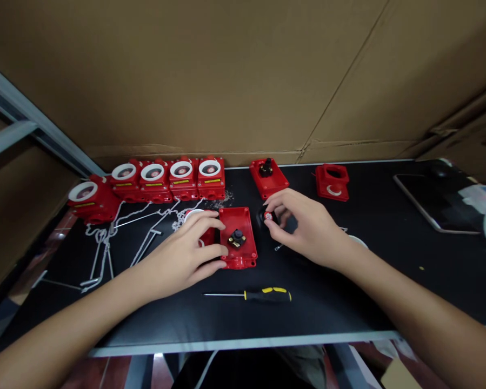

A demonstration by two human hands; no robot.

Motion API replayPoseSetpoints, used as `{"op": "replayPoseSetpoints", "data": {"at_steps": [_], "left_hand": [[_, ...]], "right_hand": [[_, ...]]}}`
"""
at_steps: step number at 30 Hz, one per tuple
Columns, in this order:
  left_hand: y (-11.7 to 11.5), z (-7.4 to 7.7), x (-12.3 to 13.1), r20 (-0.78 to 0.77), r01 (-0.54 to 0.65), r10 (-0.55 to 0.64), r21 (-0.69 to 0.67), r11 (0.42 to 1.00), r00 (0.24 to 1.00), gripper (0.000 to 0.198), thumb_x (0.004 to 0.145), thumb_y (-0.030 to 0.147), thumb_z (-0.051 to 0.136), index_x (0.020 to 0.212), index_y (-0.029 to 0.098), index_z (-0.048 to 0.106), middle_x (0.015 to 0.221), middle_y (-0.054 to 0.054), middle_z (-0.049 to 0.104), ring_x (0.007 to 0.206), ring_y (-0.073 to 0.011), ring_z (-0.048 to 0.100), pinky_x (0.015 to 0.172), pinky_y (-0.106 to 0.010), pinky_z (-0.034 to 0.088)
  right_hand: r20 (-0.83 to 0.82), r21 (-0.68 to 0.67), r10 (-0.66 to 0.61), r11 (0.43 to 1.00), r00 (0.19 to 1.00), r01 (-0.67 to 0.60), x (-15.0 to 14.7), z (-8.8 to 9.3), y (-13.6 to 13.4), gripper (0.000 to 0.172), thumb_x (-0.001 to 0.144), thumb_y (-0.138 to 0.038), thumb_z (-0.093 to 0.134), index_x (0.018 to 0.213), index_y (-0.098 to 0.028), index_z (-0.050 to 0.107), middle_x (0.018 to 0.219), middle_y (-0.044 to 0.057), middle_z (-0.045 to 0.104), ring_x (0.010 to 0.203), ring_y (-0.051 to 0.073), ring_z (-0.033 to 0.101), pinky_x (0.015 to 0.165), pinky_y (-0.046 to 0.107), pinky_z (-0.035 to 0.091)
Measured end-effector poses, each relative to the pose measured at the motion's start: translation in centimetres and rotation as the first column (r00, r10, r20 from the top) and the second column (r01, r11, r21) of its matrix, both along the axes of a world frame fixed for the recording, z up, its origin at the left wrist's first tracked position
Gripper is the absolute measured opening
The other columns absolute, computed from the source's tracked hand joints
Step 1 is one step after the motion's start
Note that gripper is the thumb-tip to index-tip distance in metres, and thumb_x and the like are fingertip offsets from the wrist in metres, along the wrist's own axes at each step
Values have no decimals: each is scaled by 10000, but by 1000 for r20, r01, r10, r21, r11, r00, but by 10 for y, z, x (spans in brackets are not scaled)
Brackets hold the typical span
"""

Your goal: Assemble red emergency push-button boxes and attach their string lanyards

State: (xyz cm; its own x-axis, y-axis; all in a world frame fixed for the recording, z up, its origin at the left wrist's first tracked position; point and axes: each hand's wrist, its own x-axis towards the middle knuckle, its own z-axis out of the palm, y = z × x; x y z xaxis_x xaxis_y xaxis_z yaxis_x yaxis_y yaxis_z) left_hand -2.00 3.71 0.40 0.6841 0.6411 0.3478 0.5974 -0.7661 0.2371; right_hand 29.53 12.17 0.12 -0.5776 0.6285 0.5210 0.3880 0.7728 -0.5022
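Note:
My left hand (186, 251) rests on the black table, its fingers pressed against the left edge of a red plastic base plate (246, 229) that carries a small black and brass switch part (237, 238). My right hand (307, 227) is just right of that plate and pinches a small red and white round piece (268, 215) between thumb and fingertips, over a dark round part. A white ring lies partly hidden under my left fingers.
Several assembled red boxes with white round tops (181, 178) line the back left. Another red plate with a black knob (268, 177) and a red housing (332, 182) sit at the back. A yellow-and-black screwdriver (267, 294) lies near the front edge. White wire hooks (117, 237) sprawl left; a tablet (433, 200) lies right.

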Motion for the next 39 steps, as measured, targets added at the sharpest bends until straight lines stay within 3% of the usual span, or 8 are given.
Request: {"op": "replayPoseSetpoints", "data": {"at_steps": [3, 9, 13, 16, 24, 28, 34, 39], "left_hand": [[0, 2, 0, -2, 8, -9, -25, 1000, 1000, 125, 1132, 254, 697, 1179, 199, 798, 1404, -159, 675, 1547, -388, 512, 1257, -605, 544], [-1, 4, 3, 100, -11, 11, 3, 1000, 995, 108, 1136, 199, 678, 1235, 199, 720, 1300, -116, 738, 1473, -318, 599, 1238, -512, 565], [-1, 6, 8, 181, -70, 47, 121, 990, 982, 293, 1107, 123, 689, 1388, 189, 642, 1297, -116, 746, 1401, -288, 652, 1193, -474, 593], [-2, 6, 12, 190, -52, 17, 178, 983, 982, 406, 1094, 100, 702, 1478, 208, 626, 1322, -111, 740, 1407, -277, 651, 1206, -461, 588], [3, 0, 10, 216, -102, 71, 139, 985, 974, 290, 1127, 186, 704, 1413, 149, 678, 1304, -121, 772, 1344, -269, 681, 1192, -434, 581], [5, -4, 12, 234, -131, 105, 99, 986, 967, 196, 1118, 210, 732, 1305, 151, 718, 1235, -103, 787, 1288, -264, 701, 1147, -416, 580], [5, -4, 15, 231, -184, 159, 91, 979, 960, 173, 1112, 208, 729, 1277, 155, 729, 1259, -124, 719, 1217, -270, 708, 1070, -437, 580], [7, -3, 16, 226, -163, 142, 78, 983, 964, 160, 1100, 206, 739, 1254, 168, 715, 1274, -109, 728, 1267, -275, 687, 1127, -454, 551]], "right_hand": [[-72, 20, 41, 999, 997, -40, -5, 1, -6, 70, 1026, -178, 732, 1079, -192, 688, 1155, 72, 752, 731, 80, 644, 669, 235, 613], [-181, -20, 79, 996, 980, -84, -12, -1, -14, 119, 1007, -195, 813, 1112, -196, 757, 1225, 88, 750, 898, 114, 716, 742, 230, 639], [-327, -148, 96, 977, 940, -152, -22, -3, -22, 152, 986, -253, 883, 1091, -190, 792, 1166, 73, 736, 789, 82, 677, 684, 218, 624], [-416, -271, 85, 938, 905, -213, -29, -5, -30, 184, 969, -269, 907, 1115, -196, 824, 1179, 79, 733, 834, 95, 706, 712, 225, 655], [-432, -439, 78, 852, 898, -285, -33, -13, -31, 202, 997, -234, 852, 1192, -185, 836, 1262, 90, 714, 896, 90, 761, 827, 232, 698], [-367, -392, 109, 882, 924, -260, -32, -13, -28, 192, 1007, -229, 845, 1190, -174, 824, 1232, 81, 737, 840, 68, 725, 771, 209, 658], [-217, -215, 158, 955, 963, -205, -29, -11, -23, 211, 1020, -233, 851, 1224, -194, 815, 1242, 49, 802, 883, 86, 729, 717, 216, 588], [-148, -171, 142, 971, 979, -167, -27, -13, -21, 243, 1023, -232, 855, 1258, -187, 811, 1247, 34, 830, 902, 94, 731, 692, 215, 569]]}}
